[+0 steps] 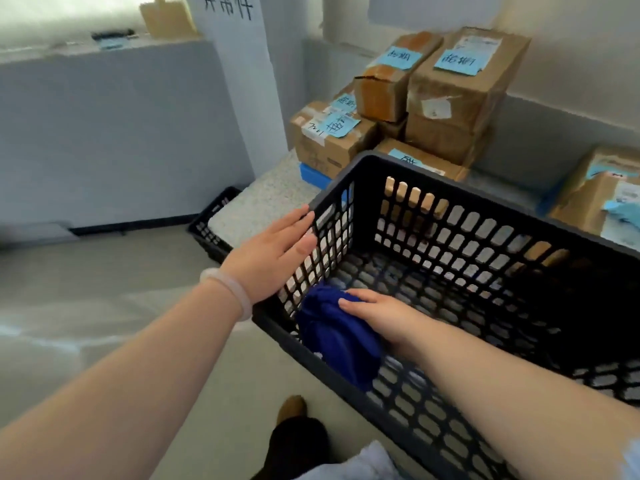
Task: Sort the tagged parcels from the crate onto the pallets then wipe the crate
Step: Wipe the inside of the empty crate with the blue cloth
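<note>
With the blue-tagged brown cardboard parcels (pixel 450 95) stacked beyond the black perforated plastic crate (pixel 485 200), seemingly emptied though its right corner is dark, the left hand (pixel 273 249) braces flat-fingered against its end wall so the right hand (pixel 377 315), fingers flat, can press a bunched dark-blue cloth (pixel 332 334) onto its floor.

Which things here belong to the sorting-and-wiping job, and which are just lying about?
Job: black crate, blue cloth under the right hand, left hand on the crate's end wall, tagged parcels stacked behind.
Lying about: second black crate, paper sign, cardboard box on the ledge.
</note>
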